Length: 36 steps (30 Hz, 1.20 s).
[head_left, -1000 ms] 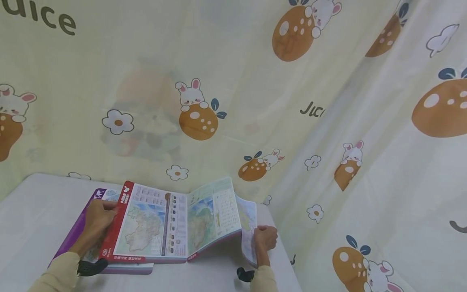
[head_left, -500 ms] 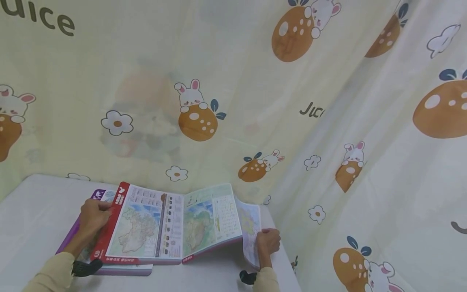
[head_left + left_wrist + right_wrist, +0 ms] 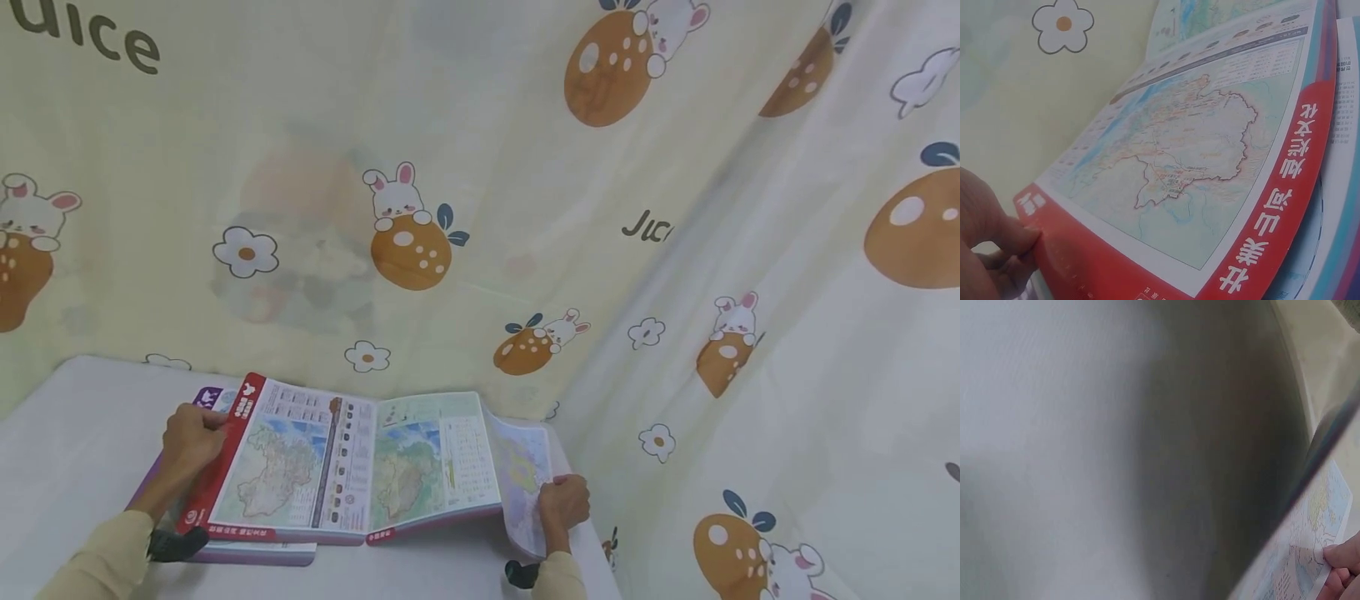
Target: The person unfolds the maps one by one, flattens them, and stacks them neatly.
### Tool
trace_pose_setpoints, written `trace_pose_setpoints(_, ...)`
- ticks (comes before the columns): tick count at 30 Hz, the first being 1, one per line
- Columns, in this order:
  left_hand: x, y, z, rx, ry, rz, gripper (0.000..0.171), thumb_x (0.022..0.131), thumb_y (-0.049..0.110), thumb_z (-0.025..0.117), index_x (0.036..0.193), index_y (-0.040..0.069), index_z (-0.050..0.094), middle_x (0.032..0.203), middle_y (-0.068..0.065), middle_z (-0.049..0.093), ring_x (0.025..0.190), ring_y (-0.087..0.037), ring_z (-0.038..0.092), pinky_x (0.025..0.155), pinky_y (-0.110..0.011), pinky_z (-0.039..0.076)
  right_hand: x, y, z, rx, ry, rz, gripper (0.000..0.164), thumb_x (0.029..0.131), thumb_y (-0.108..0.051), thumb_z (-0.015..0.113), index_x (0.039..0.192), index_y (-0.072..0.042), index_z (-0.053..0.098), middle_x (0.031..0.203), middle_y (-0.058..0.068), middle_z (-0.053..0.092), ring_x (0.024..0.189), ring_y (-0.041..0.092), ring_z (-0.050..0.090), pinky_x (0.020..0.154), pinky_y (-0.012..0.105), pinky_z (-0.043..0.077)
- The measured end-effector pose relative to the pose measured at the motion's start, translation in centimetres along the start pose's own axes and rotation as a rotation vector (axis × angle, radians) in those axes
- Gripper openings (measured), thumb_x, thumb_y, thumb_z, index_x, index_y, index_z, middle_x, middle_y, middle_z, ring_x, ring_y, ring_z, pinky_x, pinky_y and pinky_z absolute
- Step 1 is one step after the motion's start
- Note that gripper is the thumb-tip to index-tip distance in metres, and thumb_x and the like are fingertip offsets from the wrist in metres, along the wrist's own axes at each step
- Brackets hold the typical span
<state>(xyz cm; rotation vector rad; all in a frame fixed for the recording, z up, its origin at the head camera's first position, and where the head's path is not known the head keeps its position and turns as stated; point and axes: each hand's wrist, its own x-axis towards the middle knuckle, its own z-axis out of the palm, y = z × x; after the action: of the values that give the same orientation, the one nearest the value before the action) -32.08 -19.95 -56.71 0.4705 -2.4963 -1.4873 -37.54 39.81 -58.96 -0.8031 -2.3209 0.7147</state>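
Left hand (image 3: 189,439): we pinch the red-edged map (image 3: 285,467) at left | right hand (image 3: 566,502): we pinch its right-end panel (image 3: 520,471) | our sleeves (image 3: 105,557) reach in, well apart, from near

Wht tbl (image 3: 75,450); crm curtain (image 3: 300,100) behind w/ bunny prints (image 3: 397,200).

Soft, muted light spreads evenly through the head view, leaving the pale curtain (image 3: 487,83) flat and the folded map (image 3: 408,471) shading the tabletop (image 3: 420,575) at lower centre; its small print is illegible. The left wrist view is dim, hazy at upper left. In the right wrist view a broad, blurred shadow, seemingly on the tabletop, darkens right of centre.
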Motion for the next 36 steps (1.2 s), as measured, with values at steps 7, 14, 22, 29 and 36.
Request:
trace_pose_setpoints(7, 0.1, -0.2, 0.0, 0.01, -0.001, -0.008, 0.041, 0.102, 0.002, 0.064, 0.131, -0.026, 0.06, 0.122, -0.049, 0.065, 0.08, -0.049, 0.075, 0.064, -0.051, 0.066, 1.1, 1.7, 0.8, -0.01, 0.04, -0.015, 0.012, 0.075, 0.002, 0.07, 0.085, 0.007, 0.073, 0.094, 0.033, 0.076, 0.085, 0.056, 0.07, 0.075, 0.066, 0.052)
trace_pose_setpoints(14, 0.1, -0.8, -0.1, 0.03, 0.018, 0.021, 0.038, 0.101, -0.001, 0.064, 0.127, -0.027, 0.061, 0.116, -0.05, 0.065, 0.078, -0.049, 0.074, 0.058, -0.045, 0.063, 2.1, 2.9, 1.5, -0.044, 0.001, -0.017, 0.015, 0.079, 0.002, 0.073, 0.091, 0.01, 0.073, 0.097, 0.034, 0.076, 0.086, 0.056, 0.07, 0.076, 0.065, 0.051)
trace_pose_setpoints(22, 0.6, -1.1, -0.5, 0.081, 0.012, 0.025, 0.037, 0.098, -0.004, 0.063, 0.126, -0.029, 0.06, 0.111, -0.048, 0.065, 0.079, -0.048, 0.072, 0.058, -0.041, 0.06, 2.2, 2.8, 0.9, -0.091, 0.011, -0.013, 0.017, 0.077, 0.005, 0.071, 0.094, 0.01, 0.073, 0.098, 0.033, 0.076, 0.088, 0.054, 0.072, 0.075, 0.064, 0.053)
trace_pose_setpoints(29, 0.4, -1.2, -0.7, 0.089, 0.023, 0.043, 0.036, 0.098, -0.003, 0.063, 0.123, -0.029, 0.062, 0.109, -0.048, 0.066, 0.077, -0.046, 0.072, 0.057, -0.04, 0.06, 2.9, 3.1, 0.7, -0.072, 0.01, -0.029, 0.021, 0.077, 0.005, 0.07, 0.097, 0.011, 0.072, 0.101, 0.034, 0.076, 0.09, 0.054, 0.072, 0.077, 0.063, 0.053)
trace_pose_setpoints(36, 0.0, -1.3, -0.6, 0.103, 0.016, 0.01, 0.038, 0.099, 0.001, 0.066, 0.123, -0.028, 0.061, 0.109, -0.047, 0.067, 0.074, -0.045, 0.073, 0.057, -0.044, 0.063, 3.0, 3.4, 0.9, -0.073, 0.002, -0.025, 0.014, 0.076, 0.008, 0.066, 0.089, 0.011, 0.067, 0.095, 0.034, 0.074, 0.086, 0.052, 0.07, 0.074, 0.061, 0.051)
